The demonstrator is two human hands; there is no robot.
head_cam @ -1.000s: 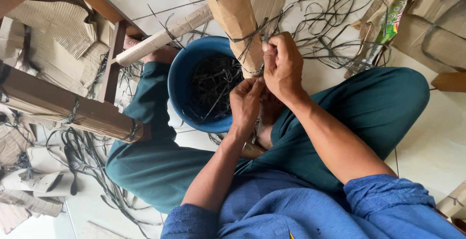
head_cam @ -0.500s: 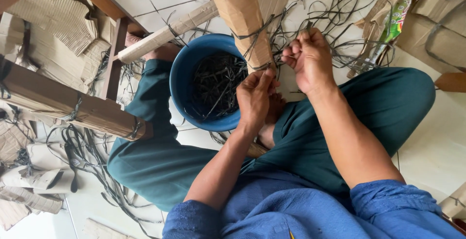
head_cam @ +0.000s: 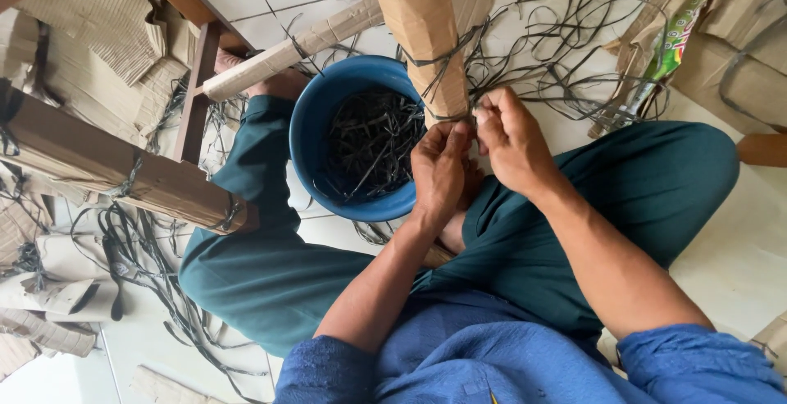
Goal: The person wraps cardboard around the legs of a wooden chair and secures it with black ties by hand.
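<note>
I am looking down at a cardboard-wrapped leg (head_cam: 422, 35) whose long axis is running from the top edge of the view down toward my lap, leaning slightly, its lower end pointing at my two hands. It is brown, creased corrugated card, and dark strap (head_cam: 443, 55) is crossing it in a loose band with a second turn lower down, just above my fingers. My left hand (head_cam: 441, 170) is pinching closed on that lower strap at the leg's bottom end, fingertips pressed to the card. My right hand (head_cam: 512, 141) is clenching beside it, touching the left, gripping the same strap end. The leg is standing on the floor between my knees, just beside a blue bucket (head_cam: 316, 137) of dark strap offcuts. More loose strap is lying tangled on the floor (head_cam: 738, 248) beyond.
</note>
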